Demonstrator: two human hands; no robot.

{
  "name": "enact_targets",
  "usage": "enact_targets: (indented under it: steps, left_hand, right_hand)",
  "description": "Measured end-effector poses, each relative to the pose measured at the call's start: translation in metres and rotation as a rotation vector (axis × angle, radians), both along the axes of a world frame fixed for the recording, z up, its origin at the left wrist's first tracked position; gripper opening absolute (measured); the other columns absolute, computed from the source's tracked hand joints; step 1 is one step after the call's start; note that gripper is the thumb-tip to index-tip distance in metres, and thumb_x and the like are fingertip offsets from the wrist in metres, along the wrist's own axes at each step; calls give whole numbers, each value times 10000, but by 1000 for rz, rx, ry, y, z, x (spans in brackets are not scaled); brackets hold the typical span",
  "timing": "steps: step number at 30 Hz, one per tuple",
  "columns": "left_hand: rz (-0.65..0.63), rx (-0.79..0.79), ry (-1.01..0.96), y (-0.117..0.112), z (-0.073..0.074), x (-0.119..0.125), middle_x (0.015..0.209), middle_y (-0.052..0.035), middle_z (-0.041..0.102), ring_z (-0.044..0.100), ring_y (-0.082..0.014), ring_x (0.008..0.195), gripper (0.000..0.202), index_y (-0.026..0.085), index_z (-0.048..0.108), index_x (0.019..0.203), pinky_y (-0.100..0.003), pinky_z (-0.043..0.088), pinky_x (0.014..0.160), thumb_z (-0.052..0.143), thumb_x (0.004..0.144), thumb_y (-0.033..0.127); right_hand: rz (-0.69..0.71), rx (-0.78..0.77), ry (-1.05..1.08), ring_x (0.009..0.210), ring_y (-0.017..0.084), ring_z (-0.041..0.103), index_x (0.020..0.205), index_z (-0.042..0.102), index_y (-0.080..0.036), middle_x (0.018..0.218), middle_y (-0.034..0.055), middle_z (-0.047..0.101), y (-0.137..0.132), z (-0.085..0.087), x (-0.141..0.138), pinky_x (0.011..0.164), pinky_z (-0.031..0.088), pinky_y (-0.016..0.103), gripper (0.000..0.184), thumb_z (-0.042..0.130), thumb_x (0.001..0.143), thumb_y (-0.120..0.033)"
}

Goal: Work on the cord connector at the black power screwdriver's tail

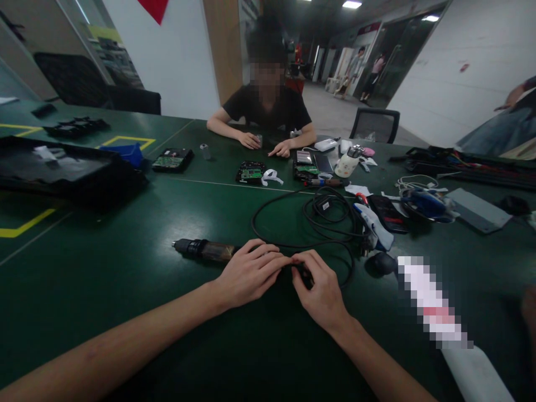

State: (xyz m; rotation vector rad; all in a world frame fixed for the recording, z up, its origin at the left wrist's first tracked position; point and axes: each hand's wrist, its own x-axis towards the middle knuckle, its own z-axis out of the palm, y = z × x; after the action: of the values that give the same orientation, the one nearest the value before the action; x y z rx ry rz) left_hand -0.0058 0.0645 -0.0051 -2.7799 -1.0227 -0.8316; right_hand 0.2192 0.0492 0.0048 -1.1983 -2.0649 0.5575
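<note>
A dark electric screwdriver [209,249] lies on the green table, its bit pointing left. My left hand [253,271] is closed over its rear end, hiding that part, with the fingers reaching to the right. Close beside it, my right hand [320,290] pinches a black cable between thumb and fingers; the fingertips of both hands nearly meet. Exactly where the cable joins the screwdriver is hidden by my hands. Beyond them the black cable [253,223] lies in loose loops on the tabletop.
Across the table a person [268,111] rests both forearms on it, one hand at a small cylinder. Open devices with green circuit boards [251,172] lie between us. A black tray [62,173] stands left. Right are a blue-white tool [374,226], a grey box [477,209] and a patterned cup [347,164].
</note>
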Motion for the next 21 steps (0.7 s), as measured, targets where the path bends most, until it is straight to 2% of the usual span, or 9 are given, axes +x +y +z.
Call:
enact_targets:
  steps: [5, 10, 14, 21]
  left_hand:
    - [13, 19, 28, 1, -3, 1, 1248, -36, 711, 627, -204, 1195, 409, 240, 532, 1422, -413, 413, 1077, 560, 1015, 217]
    - [26, -14, 21, -1, 1, 2, 1274, -45, 697, 621, -204, 1217, 423, 238, 500, 1453, -417, 412, 1080, 541, 1032, 256]
    - [24, -23, 41, 0, -1, 2, 1267, -44, 699, 620, -205, 1215, 451, 243, 483, 1468, -422, 407, 1078, 535, 1021, 212]
    - [68, -9, 15, 0, -2, 4, 1225, -59, 712, 635, -215, 1172, 387, 220, 510, 1431, -423, 421, 1041, 519, 1050, 288]
  right_hand:
    - [1, -3, 5, 949, 219, 659, 1155, 626, -237, 1098, 60, 652, 0, 0, -1, 802, 536, 332, 195, 557, 991, -156]
    - [2, -3, -5, 972, 225, 660, 1149, 628, -237, 1096, 59, 658, 0, 1, -1, 816, 536, 335, 201, 551, 988, -144]
    - [5, 16, -19, 975, 233, 669, 1153, 637, -243, 1094, 63, 668, 1, 1, 0, 799, 548, 336, 226, 554, 976, -129]
    - [4, 6, 0, 954, 223, 675, 1165, 634, -245, 1100, 63, 672, 1, -1, 0, 763, 557, 319, 248, 550, 971, -117]
